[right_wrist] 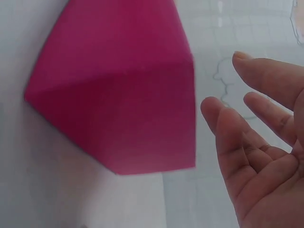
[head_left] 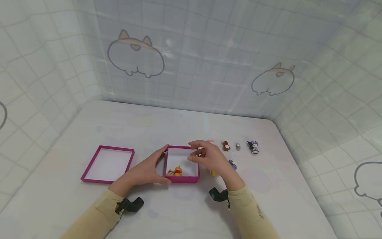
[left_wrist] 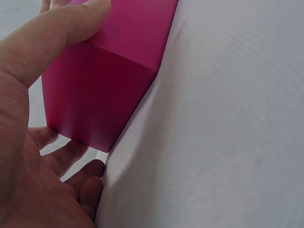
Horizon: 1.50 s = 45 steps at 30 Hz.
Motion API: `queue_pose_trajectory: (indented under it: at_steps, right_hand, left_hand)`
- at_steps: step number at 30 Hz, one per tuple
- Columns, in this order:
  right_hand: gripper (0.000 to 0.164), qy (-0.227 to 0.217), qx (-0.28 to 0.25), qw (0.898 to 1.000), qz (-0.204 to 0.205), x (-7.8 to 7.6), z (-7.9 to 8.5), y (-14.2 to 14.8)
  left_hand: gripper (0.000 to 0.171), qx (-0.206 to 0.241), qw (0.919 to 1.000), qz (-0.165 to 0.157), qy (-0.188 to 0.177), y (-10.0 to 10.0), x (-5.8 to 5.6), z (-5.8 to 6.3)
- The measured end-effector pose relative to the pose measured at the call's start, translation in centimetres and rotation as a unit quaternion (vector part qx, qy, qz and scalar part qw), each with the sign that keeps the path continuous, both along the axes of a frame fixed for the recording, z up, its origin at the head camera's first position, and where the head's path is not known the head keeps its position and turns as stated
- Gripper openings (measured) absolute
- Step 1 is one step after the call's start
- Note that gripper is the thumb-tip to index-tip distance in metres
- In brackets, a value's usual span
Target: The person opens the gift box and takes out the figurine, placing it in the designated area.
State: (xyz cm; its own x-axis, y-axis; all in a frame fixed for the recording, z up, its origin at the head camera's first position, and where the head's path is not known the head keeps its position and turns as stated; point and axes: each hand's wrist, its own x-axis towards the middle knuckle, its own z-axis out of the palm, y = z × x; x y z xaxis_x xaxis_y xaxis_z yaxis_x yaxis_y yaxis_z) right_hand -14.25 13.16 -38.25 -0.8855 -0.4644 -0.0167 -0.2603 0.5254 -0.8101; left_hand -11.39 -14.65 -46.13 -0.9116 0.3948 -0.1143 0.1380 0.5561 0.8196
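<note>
My left hand (head_left: 146, 171) grips the left side of an open magenta box (head_left: 185, 179), thumb at the front wall and fingers round the far corner. In the left wrist view the box (left_wrist: 99, 97) rests on the white surface. Inside it, at the front left, lie a yellow bear figurine (head_left: 177, 171) with a red band and a smaller figurine (head_left: 170, 172). My right hand (head_left: 211, 158) hovers over the box's right edge, fingers loosely bent and apart. The right wrist view shows nothing between those fingers, with the box (right_wrist: 123, 114) beside them.
A shallow magenta-rimmed lid or tray (head_left: 98, 181) lies at the left. To the right stand a brown figurine (head_left: 225, 146), a small grey one (head_left: 237, 146) and a black-and-purple one (head_left: 254, 147). Blue (head_left: 232, 164), yellow (head_left: 213, 173) and pink (head_left: 210, 141) figurines are partly hidden by my right hand.
</note>
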Motion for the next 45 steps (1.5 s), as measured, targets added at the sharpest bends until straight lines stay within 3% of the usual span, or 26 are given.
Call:
queue_pose_trajectory:
  at_steps: [10,21,28,36,45]
  right_hand:
    - [0.044,-0.009,0.04,0.997,0.064,-0.2,-0.4,-2.1]
    - [0.046,0.004,0.101,0.983,0.15,-0.4,-0.7,-3.5]
    - [0.042,0.031,0.167,0.972,0.163,-0.4,-0.7,-4.2]
    - [0.038,0.032,0.246,0.956,0.155,-0.2,-0.6,-5.4]
    - [0.05,0.053,0.243,0.96,0.127,0.0,-0.5,-5.6]
  left_hand:
    - [0.132,-0.011,0.9999,0.002,-0.002,0.1,0.0,0.3]
    - [0.129,0.004,1.0,-0.005,0.006,0.0,0.2,0.3]
    - [0.13,0.002,0.9999,-0.006,0.008,0.0,0.2,0.4]
    - [0.129,0.0,1.0,-0.005,0.004,0.0,0.3,0.5]
    - [0.128,-0.003,1.0,-0.004,0.004,0.0,0.3,0.6]
